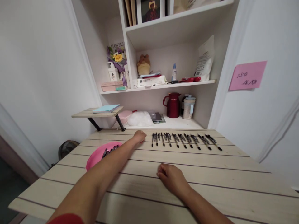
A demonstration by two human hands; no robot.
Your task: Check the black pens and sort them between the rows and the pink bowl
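My left hand (139, 136) reaches far across the wooden table (210, 174), fingers curled, at the left end of a row of several black pens (184, 140). Whether it holds a pen is hidden by the closed fingers. My right hand (171, 179) rests on the table nearer to me, fingers curled under in a loose fist, with nothing visible in it. A pink bowl (95, 157) with several more black pens (109, 151) sits at the left, beside my left forearm.
Behind the table stand white shelves (163, 85) with a red jug (173, 105), a white cup (188, 107), bottles, a plush toy and boxes. A small raised shelf (93, 113) carries a blue notebook. A pink note (247, 75) hangs on the right wall.
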